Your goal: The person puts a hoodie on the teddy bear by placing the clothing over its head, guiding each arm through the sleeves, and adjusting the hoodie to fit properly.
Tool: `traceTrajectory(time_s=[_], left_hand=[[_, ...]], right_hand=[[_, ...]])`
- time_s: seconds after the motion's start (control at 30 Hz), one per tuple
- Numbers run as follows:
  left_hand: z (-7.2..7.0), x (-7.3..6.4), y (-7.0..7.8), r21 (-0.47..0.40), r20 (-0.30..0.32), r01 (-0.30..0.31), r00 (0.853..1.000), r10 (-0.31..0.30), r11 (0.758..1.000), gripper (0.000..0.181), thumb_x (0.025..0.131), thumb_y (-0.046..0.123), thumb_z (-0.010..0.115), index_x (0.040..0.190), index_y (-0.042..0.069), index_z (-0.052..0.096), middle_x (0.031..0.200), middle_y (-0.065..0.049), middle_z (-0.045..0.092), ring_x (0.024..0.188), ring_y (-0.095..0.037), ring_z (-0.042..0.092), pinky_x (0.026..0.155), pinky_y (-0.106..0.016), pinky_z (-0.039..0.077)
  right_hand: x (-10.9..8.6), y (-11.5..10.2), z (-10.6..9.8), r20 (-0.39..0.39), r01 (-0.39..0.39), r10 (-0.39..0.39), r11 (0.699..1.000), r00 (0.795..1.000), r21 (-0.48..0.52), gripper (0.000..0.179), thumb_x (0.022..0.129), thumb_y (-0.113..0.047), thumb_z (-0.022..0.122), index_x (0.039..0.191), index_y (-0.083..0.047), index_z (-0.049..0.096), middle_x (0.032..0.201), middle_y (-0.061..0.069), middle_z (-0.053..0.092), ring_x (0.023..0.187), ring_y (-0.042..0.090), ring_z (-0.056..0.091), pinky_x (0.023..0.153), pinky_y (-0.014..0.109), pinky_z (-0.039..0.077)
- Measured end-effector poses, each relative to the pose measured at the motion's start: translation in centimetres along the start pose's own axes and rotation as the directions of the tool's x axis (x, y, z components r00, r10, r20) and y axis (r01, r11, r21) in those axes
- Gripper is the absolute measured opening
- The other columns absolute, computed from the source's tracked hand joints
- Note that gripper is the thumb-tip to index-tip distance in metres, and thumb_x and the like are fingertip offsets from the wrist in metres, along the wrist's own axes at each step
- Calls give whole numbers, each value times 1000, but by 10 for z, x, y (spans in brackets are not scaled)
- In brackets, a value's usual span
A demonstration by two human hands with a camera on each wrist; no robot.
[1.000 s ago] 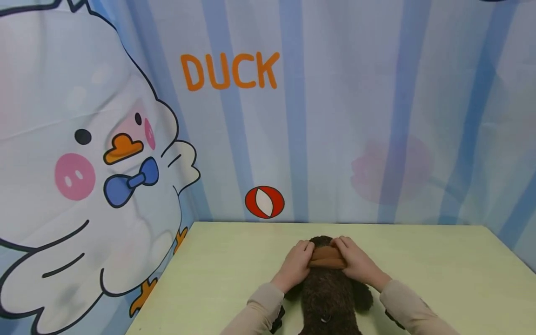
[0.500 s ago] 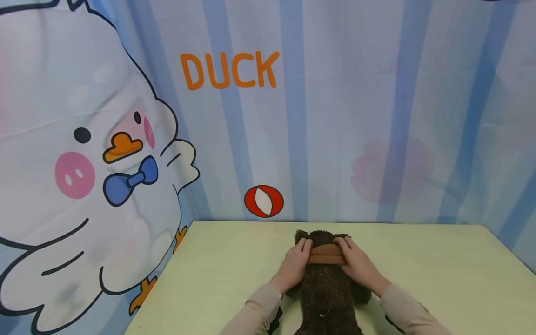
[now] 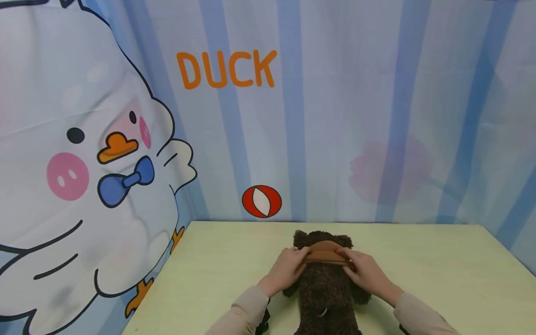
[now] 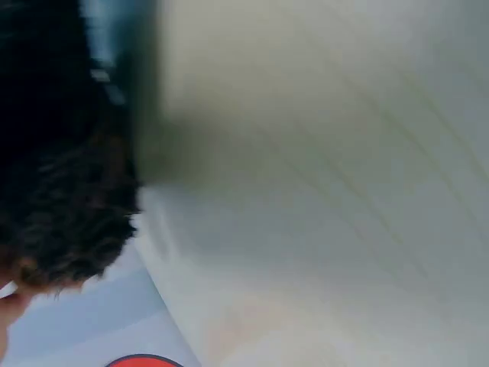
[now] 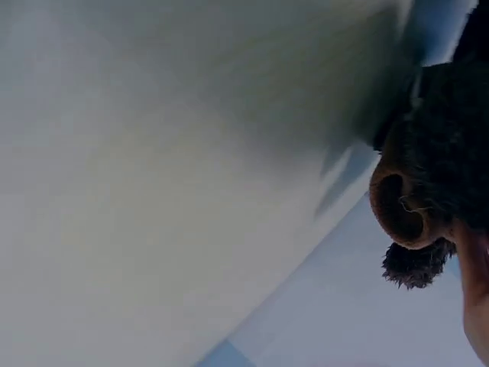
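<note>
A dark brown plush animal (image 3: 326, 295) with small round ears lies on the table, its back towards me and its head away from me. Across its neck runs a lighter brown fabric band (image 3: 325, 253). My left hand (image 3: 284, 272) pinches the band's left side, while my right hand (image 3: 370, 275) pinches its right side. In the right wrist view the band (image 5: 399, 206) curls into a loop beside dark fur, with part of my right hand (image 5: 475, 287) touching it. Only a sliver of my left hand (image 4: 9, 310) shows in the left wrist view, by the fur (image 4: 69, 206).
The pale yellow table (image 3: 427, 270) stretches out on both sides of the toy. Behind it hangs a blue striped curtain (image 3: 326, 116) printed with a large white duck (image 3: 125, 242) and a red ball (image 3: 262, 201).
Both hands have slid down and outward from the toy's head to the band's sides. The ears, covered at first, are now uncovered, and more of the band shows. The head view has shifted slightly.
</note>
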State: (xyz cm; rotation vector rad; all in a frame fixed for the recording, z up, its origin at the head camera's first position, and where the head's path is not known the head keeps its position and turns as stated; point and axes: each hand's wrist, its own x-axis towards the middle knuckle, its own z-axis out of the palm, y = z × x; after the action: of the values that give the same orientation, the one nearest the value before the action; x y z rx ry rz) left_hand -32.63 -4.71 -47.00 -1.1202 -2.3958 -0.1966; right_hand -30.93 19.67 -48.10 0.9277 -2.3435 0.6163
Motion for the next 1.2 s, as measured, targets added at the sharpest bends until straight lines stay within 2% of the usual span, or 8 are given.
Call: traceTrajectory(time_s=[0.07, 0.13, 0.23, 0.33, 0.43, 0.63, 0.97, 1.2], left_hand=[[-12, 0, -5, -284, 149, 79, 988, -37, 956, 35, 87, 19, 55, 119, 10, 44, 99, -3, 64, 82, -13, 60, 70, -22, 46], [-20, -2, -12, -486, 310, 199, 950, -45, 851, 46, 85, 21, 58, 126, 11, 38, 114, -5, 58, 98, -15, 58, 79, -25, 46], [-25, -7, -15, -577, 452, 319, 891, -32, 752, 70, 77, 27, 69, 135, 14, 30, 135, -5, 41, 123, -19, 42, 96, -34, 39], [-20, -11, -9, -554, 429, 329, 900, -76, 765, 85, 68, 30, 76, 137, 15, 28, 137, -4, 36, 127, -22, 36, 100, -40, 32], [-11, -14, 4, -513, 284, 359, 928, -241, 780, 81, 63, 24, 80, 129, 15, 33, 125, -10, 35, 109, -26, 41, 85, -38, 40], [-1, -12, 23, -604, 56, 428, 865, -499, 672, 59, 62, 17, 81, 95, 7, 33, 95, -7, 25, 85, -18, 29, 65, -29, 31], [3, -12, 14, -594, 204, 409, 909, -362, 692, 77, 64, 10, 79, 130, 5, 39, 130, -13, 39, 118, -29, 43, 90, -39, 43], [6, -9, 15, -540, 153, 382, 921, -359, 750, 49, 64, 11, 77, 109, 12, 57, 105, -2, 58, 88, -12, 46, 73, -23, 42]], right_hand=[[-3, -2, -6, 102, -134, 117, 974, 988, 182, 37, 79, -11, 66, 112, -4, 52, 104, 12, 60, 87, 24, 63, 65, 24, 51], [-7, -1, -13, 203, -256, 194, 902, 960, 348, 39, 82, -17, 63, 115, -4, 46, 113, 17, 53, 97, 32, 59, 69, 29, 52], [-14, 0, -20, 321, -367, 240, 826, 916, 429, 54, 78, -27, 67, 119, -5, 41, 121, 20, 45, 106, 40, 51, 76, 42, 49], [-17, -1, -20, 373, -390, 250, 843, 894, 371, 68, 72, -35, 71, 125, -4, 41, 124, 20, 45, 107, 41, 48, 75, 48, 46], [-17, -3, -16, 366, -398, 279, 864, 888, 307, 79, 68, -40, 73, 128, -1, 40, 124, 21, 46, 106, 39, 48, 74, 47, 45], [-19, -5, -6, 246, -515, 456, 798, 856, 312, 70, 65, -23, 78, 123, -6, 43, 119, 18, 48, 101, 31, 51, 71, 36, 47], [-16, -13, -2, 212, -522, 479, 808, 852, 272, 70, 61, -23, 79, 121, -7, 47, 120, 17, 53, 107, 32, 51, 76, 42, 45], [-9, -19, 3, 187, -479, 444, 841, 876, 250, 55, 62, -8, 75, 112, -3, 52, 113, 18, 57, 105, 35, 54, 81, 46, 46]])
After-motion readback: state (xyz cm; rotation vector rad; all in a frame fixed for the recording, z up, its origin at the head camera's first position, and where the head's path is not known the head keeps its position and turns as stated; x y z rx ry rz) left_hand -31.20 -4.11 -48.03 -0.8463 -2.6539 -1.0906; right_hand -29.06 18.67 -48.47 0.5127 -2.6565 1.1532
